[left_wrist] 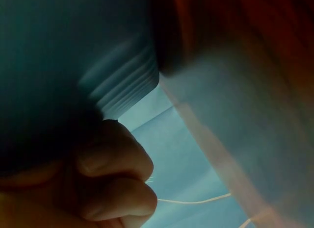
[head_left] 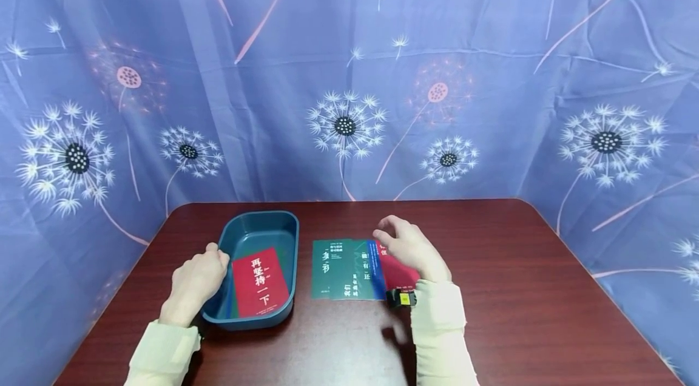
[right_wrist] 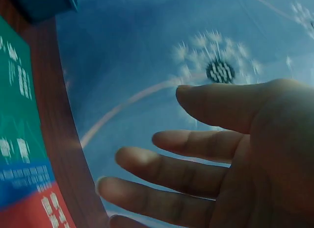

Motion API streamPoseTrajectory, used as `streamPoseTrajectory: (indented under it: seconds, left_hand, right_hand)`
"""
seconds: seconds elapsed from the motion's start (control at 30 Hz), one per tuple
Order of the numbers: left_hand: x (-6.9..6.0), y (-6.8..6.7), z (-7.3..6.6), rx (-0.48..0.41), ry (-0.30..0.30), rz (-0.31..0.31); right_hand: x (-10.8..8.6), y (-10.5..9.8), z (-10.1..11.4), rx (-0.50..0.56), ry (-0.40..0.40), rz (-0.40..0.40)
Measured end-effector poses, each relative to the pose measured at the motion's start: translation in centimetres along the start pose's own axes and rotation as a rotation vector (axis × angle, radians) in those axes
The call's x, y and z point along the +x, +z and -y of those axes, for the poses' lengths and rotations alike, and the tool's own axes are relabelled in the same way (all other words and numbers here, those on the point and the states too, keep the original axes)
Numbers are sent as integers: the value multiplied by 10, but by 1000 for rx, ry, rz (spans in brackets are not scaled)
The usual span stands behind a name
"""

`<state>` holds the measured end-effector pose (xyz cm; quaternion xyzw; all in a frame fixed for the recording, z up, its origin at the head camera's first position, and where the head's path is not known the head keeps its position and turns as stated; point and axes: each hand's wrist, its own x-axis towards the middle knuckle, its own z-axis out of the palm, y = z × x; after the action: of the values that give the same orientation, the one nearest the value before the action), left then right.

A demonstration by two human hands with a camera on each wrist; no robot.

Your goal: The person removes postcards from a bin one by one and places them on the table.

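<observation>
Left hand (head_left: pixel 195 281) is gripping the left rim of a teal, rounded-rectangular, plastic-looking tub (head_left: pixel 262 235), fingers curling round its wall. Right hand (head_left: pixel 412 247) is holding nothing, fingers spreading loosely above the red end of an overlapping row of green, blue and red printed cards (head_left: pixel 357 270). Inside the tub a red rectangular card with white characters (head_left: pixel 261 284) is lying over others. Tub and row are resting on a glossy red-brown wooden desk (head_left: pixel 524 289); a blue dandelion-print cloth (head_left: pixel 295 149) is hanging behind.

Blue tub (head_left: pixel 263 232) is sitting open-topped, white-lettered red card (head_left: pixel 261 284) lying askew inside atop a green card (head_left: pixel 281 256). Just right of it, green cards (head_left: pixel 330 280), a blue card (head_left: pixel 375 274) and a second red card (head_left: pixel 395 270) are overlapping.
</observation>
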<state>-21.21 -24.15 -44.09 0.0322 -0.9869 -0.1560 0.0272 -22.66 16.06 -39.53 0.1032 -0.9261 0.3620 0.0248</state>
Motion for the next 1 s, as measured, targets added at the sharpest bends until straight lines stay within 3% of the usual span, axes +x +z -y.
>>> streamPoseTrajectory:
  seconds: [0.37,0.73,0.87,1.0]
  left_hand:
    - [3,0,-5,-5,16,-14]
    - [4,3,-4,-4,17,-10]
    - [2,1,0,2,11,-21]
    - [1,1,2,0,20,-28]
  right_hand:
    - [6,38,47,30,-144,-4]
    - [14,87,63,84,-309,-38]
    - [13,105,77,49,-410,-24]
    - [9,122,88,-14,-442,7]
